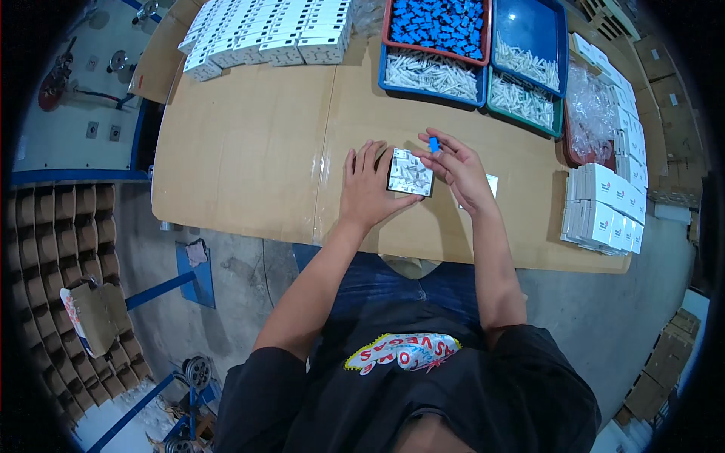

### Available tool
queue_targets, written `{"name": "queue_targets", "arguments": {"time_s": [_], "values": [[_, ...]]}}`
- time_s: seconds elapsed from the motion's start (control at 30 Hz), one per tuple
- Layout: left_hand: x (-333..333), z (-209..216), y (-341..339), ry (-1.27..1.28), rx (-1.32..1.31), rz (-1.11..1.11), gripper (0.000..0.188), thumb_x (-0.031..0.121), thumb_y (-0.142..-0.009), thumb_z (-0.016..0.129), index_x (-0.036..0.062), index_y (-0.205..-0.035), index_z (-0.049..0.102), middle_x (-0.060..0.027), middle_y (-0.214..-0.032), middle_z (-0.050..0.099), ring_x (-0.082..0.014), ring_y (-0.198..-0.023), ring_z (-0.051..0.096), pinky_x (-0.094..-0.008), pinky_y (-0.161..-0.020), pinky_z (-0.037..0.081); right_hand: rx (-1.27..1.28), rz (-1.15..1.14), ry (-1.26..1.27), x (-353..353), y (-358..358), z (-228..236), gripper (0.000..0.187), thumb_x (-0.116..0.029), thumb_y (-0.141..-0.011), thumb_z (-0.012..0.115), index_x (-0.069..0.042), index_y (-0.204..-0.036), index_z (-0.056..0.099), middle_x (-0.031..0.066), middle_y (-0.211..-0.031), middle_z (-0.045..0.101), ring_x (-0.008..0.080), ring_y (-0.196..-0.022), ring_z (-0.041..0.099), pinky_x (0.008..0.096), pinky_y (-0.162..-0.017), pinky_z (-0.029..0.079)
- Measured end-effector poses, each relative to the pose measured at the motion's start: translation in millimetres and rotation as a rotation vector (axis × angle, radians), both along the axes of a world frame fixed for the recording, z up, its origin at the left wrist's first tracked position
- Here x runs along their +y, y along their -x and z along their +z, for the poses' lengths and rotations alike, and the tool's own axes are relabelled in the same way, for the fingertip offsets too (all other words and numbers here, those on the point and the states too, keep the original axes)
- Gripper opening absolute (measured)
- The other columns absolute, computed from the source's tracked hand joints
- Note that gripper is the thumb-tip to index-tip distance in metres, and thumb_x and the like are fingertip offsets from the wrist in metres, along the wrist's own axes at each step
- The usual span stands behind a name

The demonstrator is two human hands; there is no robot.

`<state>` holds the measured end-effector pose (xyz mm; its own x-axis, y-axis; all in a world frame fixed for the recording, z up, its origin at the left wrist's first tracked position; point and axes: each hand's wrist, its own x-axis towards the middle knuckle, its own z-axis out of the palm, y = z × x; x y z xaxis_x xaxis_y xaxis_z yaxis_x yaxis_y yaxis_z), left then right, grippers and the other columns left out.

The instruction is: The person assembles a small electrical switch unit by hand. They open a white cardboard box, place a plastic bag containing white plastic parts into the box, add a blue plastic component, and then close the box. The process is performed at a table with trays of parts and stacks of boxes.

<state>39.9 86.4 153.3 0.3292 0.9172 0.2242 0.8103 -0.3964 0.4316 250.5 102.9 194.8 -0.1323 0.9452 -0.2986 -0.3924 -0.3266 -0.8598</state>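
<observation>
Two bare hands were at work on the surface (249, 143) covered in tan cardboard, around a small, square white box with dark edges (411, 192). Taking that box as the clock's centre, the left hand (368, 189) lay at nine o'clock, fingers spread and loosely open, its forefinger against the box's side and its thumb along the near edge. The right hand (462, 175), at three o'clock, pinched a small, bright blue, stubby piece (434, 143) between fingertips and thumb, just off the box at one o'clock.

The blue piece looked light and stiff, probably moulded plastic; it seemed hard to crush but easy to drop (smooth little things do tend to squirt away). Its flat sides seemed the place to take hold, with a light pinch.

The box appeared light too, with thin walls likely to bow if squeezed, so opposite sides low down offered the safest hold. Its contents looked like slim, pale pieces, too small to make out, which could spill if it tipped.

Many more blue pieces (438, 26) filled a red rectangular tray (488, 30) at twelve o'clock; stacked white cartons (604, 208) stood beyond the right hand, just past three.
</observation>
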Motion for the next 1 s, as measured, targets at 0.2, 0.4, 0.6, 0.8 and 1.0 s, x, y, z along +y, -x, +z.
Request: {"name": "queue_targets", "arguments": {"time_s": [0.2, 0.4, 0.6, 0.8, 1.0], "values": [[-0.1, 1.5, -0.1, 0.020, -0.020, 0.008, 0.104, 0.069, -0.064, 0.082, 0.0044, -0.141, 0.053, -0.0139, -0.145, 0.047, -0.0313, -0.145, 0.037, -0.0591, -0.121, 0.022, -0.141, 0.092, 0.010, -5.7, 8.8, 6.6, 0.047, 0.001, -0.100, 0.060, 0.006, -0.145, 0.048, 0.0160, -0.137, 0.062, 0.0237, -0.113, 0.070, 0.0280, -0.092, 0.058], [0.0, 0.5, 1.2, 0.043, -0.008, 0.005, 0.104, 0.072, -0.066, 0.079, 0.0066, -0.143, 0.052, -0.0131, -0.146, 0.048, -0.0308, -0.147, 0.035, -0.0551, -0.124, 0.019, -0.717, 0.109, -0.066, -7.6, 13.2, -8.4, 0.036, -0.006, -0.090, 0.075, -0.002, -0.125, 0.067, 0.0135, -0.113, 0.071, 0.0152, -0.090, 0.070, 0.0261, -0.072, 0.054], [-0.7, 3.0, 1.7, 0.067, -0.005, 0.014, 0.104, 0.072, -0.067, 0.078, 0.0072, -0.143, 0.052, -0.0133, -0.147, 0.048, -0.0311, -0.148, 0.034, -0.0553, -0.125, 0.018, -1.035, 0.065, -0.525, -7.4, 28.3, -10.7, 0.039, -0.013, -0.083, 0.080, -0.006, -0.120, 0.070, 0.0098, -0.107, 0.071, 0.0277, -0.086, 0.069, 0.0365, -0.072, 0.055], [0.2, -1.5, 1.6, 0.039, -0.009, 0.009, 0.104, 0.075, -0.068, 0.075, 0.0067, -0.143, 0.051, -0.0132, -0.147, 0.048, -0.0313, -0.148, 0.035, -0.0558, -0.125, 0.018, -1.162, 0.081, -0.648, 3.4, 36.4, -29.8, 0.033, -0.016, -0.080, 0.080, -0.008, -0.111, 0.072, 0.0103, -0.105, 0.070, 0.0335, -0.097, 0.067, 0.0432, -0.083, 0.054], [-0.2, -2.1, 2.7, 0.049, 0.001, 0.012, 0.108, 0.078, -0.068, 0.073, 0.0059, -0.146, 0.049, -0.0131, -0.149, 0.047, -0.0314, -0.148, 0.034, -0.0560, -0.125, 0.018, -1.173, 0.100, -0.663, 10.6, 41.3, -26.4, 0.035, -0.018, -0.078, 0.081, -0.007, -0.109, 0.072, 0.0107, -0.102, 0.069, 0.0331, -0.097, 0.067, 0.0445, -0.084, 0.053]]}}
